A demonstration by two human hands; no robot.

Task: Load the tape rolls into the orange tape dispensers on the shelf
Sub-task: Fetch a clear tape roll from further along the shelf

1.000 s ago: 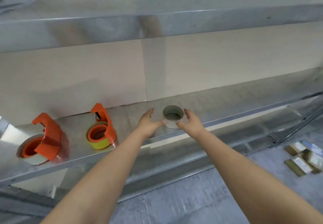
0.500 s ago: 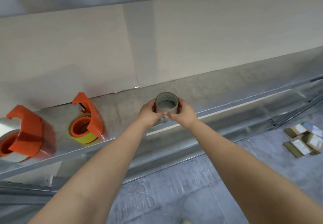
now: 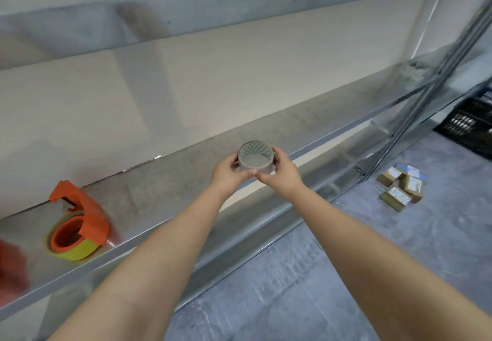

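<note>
A clear tape roll [image 3: 255, 158] with a patterned grey core is held between both hands, just above the metal shelf [image 3: 170, 181]. My left hand [image 3: 227, 171] grips its left side and my right hand [image 3: 282, 173] grips its right side, thumbs meeting under it. An orange tape dispenser [image 3: 85, 217] loaded with a yellow tape roll [image 3: 77, 251] lies on the shelf to the left. A second orange dispenser [image 3: 10, 266] shows only as a blurred edge at the far left.
An upper shelf [image 3: 186, 8] overhangs the space. Metal uprights [image 3: 426, 106] stand at the shelf's right end. A black plastic crate [image 3: 471, 125] and several small cardboard boxes [image 3: 402, 187] lie on the grey floor to the right.
Both hands closed on the tape roll and lifted it off the shelf. The view swung right, pushing the dispensers toward the left edge.
</note>
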